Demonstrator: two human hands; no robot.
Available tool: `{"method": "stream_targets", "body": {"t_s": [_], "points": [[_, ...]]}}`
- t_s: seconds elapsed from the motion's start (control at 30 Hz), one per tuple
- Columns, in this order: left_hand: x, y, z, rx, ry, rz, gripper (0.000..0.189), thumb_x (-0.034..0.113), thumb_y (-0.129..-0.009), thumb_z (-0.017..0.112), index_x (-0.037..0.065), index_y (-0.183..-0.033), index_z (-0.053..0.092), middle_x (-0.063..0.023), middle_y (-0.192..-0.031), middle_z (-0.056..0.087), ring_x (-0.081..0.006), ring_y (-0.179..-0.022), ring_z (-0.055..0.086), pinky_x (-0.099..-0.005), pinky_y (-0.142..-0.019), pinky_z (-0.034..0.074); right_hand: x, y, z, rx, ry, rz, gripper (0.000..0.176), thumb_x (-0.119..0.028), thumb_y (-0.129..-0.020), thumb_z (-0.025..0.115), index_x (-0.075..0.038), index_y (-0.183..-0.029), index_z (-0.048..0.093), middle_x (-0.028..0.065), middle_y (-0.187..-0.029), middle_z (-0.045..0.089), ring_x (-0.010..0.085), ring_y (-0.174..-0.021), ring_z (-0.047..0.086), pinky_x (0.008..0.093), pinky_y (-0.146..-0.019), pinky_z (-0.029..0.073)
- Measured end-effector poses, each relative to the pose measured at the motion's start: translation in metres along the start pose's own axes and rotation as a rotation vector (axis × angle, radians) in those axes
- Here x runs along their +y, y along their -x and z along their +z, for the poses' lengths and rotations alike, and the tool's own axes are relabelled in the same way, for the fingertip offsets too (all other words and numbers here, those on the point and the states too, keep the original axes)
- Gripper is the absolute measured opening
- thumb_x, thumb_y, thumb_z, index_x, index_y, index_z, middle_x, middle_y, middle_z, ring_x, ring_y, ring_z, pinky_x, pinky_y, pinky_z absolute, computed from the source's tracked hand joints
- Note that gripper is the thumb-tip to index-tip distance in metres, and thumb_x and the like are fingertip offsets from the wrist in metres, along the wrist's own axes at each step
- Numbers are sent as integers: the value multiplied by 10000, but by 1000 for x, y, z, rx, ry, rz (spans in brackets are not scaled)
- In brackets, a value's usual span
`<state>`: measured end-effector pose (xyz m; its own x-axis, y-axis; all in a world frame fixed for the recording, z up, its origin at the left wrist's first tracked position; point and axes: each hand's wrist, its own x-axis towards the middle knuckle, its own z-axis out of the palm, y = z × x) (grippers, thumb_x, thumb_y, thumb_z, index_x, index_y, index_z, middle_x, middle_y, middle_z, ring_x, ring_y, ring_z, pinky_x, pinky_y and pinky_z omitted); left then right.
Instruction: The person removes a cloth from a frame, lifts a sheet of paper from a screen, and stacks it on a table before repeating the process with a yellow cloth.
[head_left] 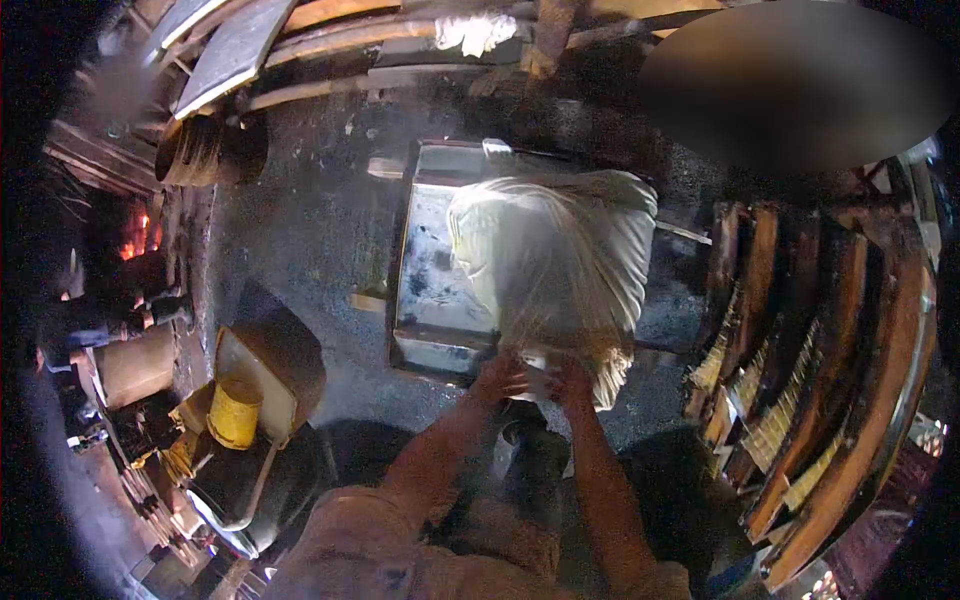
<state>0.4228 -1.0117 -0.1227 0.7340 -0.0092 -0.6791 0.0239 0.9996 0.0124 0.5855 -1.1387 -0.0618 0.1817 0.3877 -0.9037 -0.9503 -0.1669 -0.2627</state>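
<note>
A cream cloth (590,240), bunched in folds, covers the right part of a shallow metal tray (440,352). The tray's left part shows bare, with dark stains on its pale bottom. At the tray's near side my left hand (504,380) has its fingers curled on the cloth's near edge. My right hand (570,380) grips the same edge just beside it, with cloth hanging down to its right. The fingertips of both hands are blurred and partly hidden in the folds.
Curved wooden slats (850,350) stand in rows at the right. On the left are a yellow container (235,412), a metal bin (300,350), a rusty drum (205,150) and a fire (138,235). Wooden boards (340,45) line the back.
</note>
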Motion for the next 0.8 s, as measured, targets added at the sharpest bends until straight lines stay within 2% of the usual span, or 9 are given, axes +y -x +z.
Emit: {"method": "stream_targets", "body": {"t_s": [0.07,0.13,0.23,0.37,0.53,0.63,0.67,0.73,0.8], "points": [[7,-10,22,336,-43,45,626,300,-776,615,94,-1276,298,-102,-885,581,-247,-792,570,-405,-658,498,-4,-28,-6,3,50,69,422,-421,-816,495,-88,-1075,478,123,-945,573,259,-763,587,357,-574,452],[-1,-36,7,384,-740,71,641,412,-792,553,122,-1295,282,-97,-828,583,-235,-692,573,-403,-606,484,10,-71,-28,4,89,130,443,-436,-813,495,-92,-1090,475,129,-956,572,259,-796,583,362,-596,451],[-35,-77,-35,813,-404,138,357,384,-829,508,34,-835,580,-80,-624,565,-179,-532,566,-361,-450,481,26,-85,-37,315,718,-247,455,-427,-814,492,-88,-1117,459,132,-978,548,263,-825,559,365,-626,432],[-38,-81,-31,751,-255,297,259,311,-831,517,66,-798,593,-76,-634,578,-186,-530,567,-350,-433,455,29,-79,-35,522,1465,-484,474,-414,-817,488,-84,-1153,437,137,-1008,516,268,-864,526,369,-665,407],[-29,-86,-5,828,-1942,309,285,310,-825,493,60,-742,601,-75,-636,596,-205,-513,566,-349,-466,444,27,-84,-41,475,1906,-534,501,-398,-820,483,-78,-1198,410,142,-1045,477,275,-913,484,374,-714,375],[45,-51,125,732,-1246,661,143,205,-737,571,68,-760,604,-111,-708,598,-253,-642,582,-407,-570,461,30,-94,-48,450,2073,-636,519,-389,-822,481,-74,-1226,393,145,-1067,453,279,-942,460,376,-744,356],[72,-26,172,449,-529,411,136,185,-704,586,64,-764,605,-127,-745,599,-271,-700,582,-425,-616,462,30,-97,-52,450,2120,-681,525,-385,-822,480,-73,-1235,388,146,-1074,445,281,-952,451,377,-754,350],[72,-35,138,480,-833,590,155,199,-702,581,61,-768,606,-127,-742,599,-275,-704,581,-427,-625,462,21,-80,-37,351,2056,-417,545,-397,-855,412,-64,-1283,357,170,-1337,305,311,-1225,296,390,-1013,244],[62,-24,115,646,-1531,640,186,234,-713,564,68,-786,606,-113,-724,599,-282,-687,579,-421,-616,465,19,-80,-36,385,2007,-381,536,-387,-840,446,-70,-1267,381,166,-1296,357,312,-1173,356,399,-970,295]]}}
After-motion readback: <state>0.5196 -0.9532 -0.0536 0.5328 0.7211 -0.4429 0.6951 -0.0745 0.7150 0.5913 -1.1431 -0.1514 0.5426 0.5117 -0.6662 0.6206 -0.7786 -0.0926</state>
